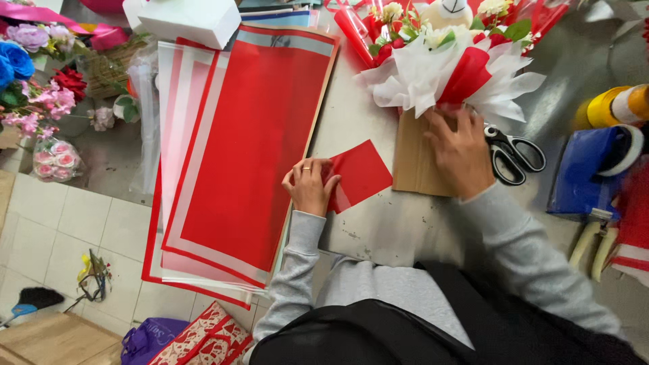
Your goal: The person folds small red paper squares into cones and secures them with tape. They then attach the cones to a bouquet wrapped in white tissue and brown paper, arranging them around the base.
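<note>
Two hands at work on a grey table, seen from above. My left hand (309, 184), at about 9 o'clock from the table's middle, pinches the corner of a small red square of paper (359, 174) between thumb and fingertips; the square lies flat just to its right. My right hand (461, 150), at 2 o'clock, rests spread and flat on a brown paper sheet (412, 162), holding nothing, just below a bouquet (443, 67) wrapped in white and red. Scissors (514, 155) lie touching that hand's right side. A stack of large red sheets (250, 149) lies at 10 o'clock. To handle the square well, I judge a light pinch best, keeping it flat and uncreased.
</note>
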